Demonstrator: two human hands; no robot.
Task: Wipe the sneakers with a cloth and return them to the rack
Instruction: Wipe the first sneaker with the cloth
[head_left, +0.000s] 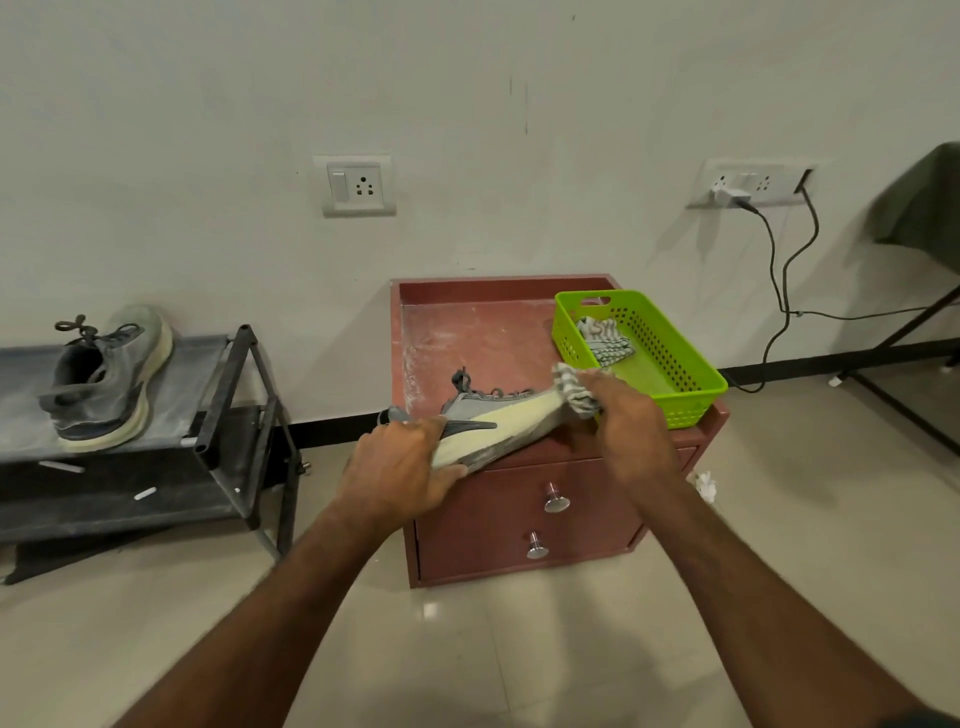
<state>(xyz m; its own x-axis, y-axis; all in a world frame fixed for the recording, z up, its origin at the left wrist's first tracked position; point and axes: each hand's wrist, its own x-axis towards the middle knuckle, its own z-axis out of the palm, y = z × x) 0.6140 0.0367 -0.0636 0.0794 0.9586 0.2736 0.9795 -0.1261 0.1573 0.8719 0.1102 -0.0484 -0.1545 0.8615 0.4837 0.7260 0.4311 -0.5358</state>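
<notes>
Pale wall with sockets, beige tiled floor, small reddish-brown two-drawer cabinet (524, 332) against the wall with a dusty top.

Right hand (631, 423): grip closed round a bunched grey-and-white striped cloth (571, 392), pressing it against the toe end of the sneaker. Left hand (402, 462): grip wrapped round the heel end of the same grey sneaker (488, 415), fingers over the upper, thumb under the sole. Sneaker is tilted on its side, pale sole edge facing the camera, held over the front edge of the cabinet top; can't tell whether it rests on the top or hangs clear.

Just behind the right hand, a lime green plastic basket (675, 364) sits on the cabinet's right side with a second striped cloth (605, 338) inside. To the left, a black shoe rack (228, 415) stands beside the cabinet; the other sneaker (106, 379) lies tipped on its top shelf, sole toward the wall. A crumpled white scrap (705, 486) lies on the floor right of the cabinet.

Step in hand, as judged: wiping, toe end of the sole, one sneaker apparently racked. Sole edge looks dusty toward the heel. Next move likely needs the cloth drawn along the sole toward the left hand, left grip rotating the shoe to expose unwiped sides, then carrying it left to the rack shelf beside its pair.
</notes>
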